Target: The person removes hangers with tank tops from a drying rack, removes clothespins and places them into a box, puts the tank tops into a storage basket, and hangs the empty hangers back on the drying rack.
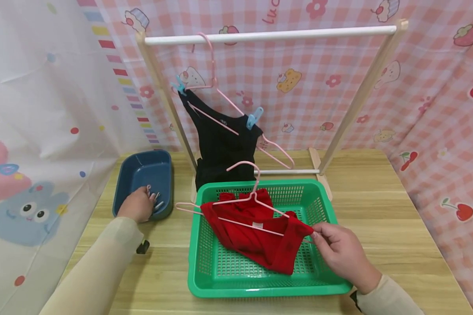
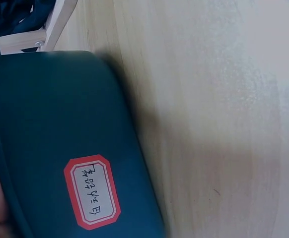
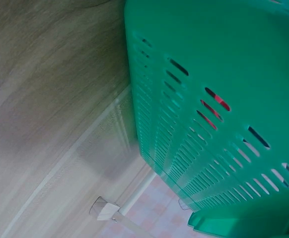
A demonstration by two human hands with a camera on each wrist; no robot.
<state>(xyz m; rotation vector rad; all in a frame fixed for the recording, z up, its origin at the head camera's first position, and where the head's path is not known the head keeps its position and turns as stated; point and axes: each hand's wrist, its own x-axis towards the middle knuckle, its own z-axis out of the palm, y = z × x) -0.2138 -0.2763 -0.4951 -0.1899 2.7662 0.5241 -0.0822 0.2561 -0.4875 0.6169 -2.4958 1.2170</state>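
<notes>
Work looks roughly half done, judging by the two garments in view. The black garment (image 1: 224, 144) hangs on a pink hanger (image 1: 213, 65) hooked over the white rail (image 1: 299, 33), with blue clips (image 1: 254, 118) at both shoulders, so that piece seems finished, though its hanger tilts.

The red garment (image 1: 260, 243) is on a second pink hanger (image 1: 257, 177) but not on the rail; it lies over and partly inside the green basket (image 1: 260, 292), its hanger's left end jutting past the rim. No clips show on it, so clipping and hanging appear to be what is left.

The right hand (image 1: 340, 253) pinches the red garment's corner between thumb and fingers. The left hand (image 1: 138, 205) is down in the blue tray (image 1: 164, 175), beside small pale pieces (image 1: 158, 204) that may be clips; whether its fingers hold one, I cannot tell, as the left wrist view shows mainly the tray's outer wall and its red-edged label (image 2: 92, 192).

Everything stands on a light wood-grain table (image 1: 390, 197), the rack's wooden frame (image 1: 361, 98) behind the basket. A pink checked cloth (image 1: 319, 100) with fruit and cakes covers the back and right, and a white cartoon-print cloth (image 1: 63, 131) the left.
</notes>
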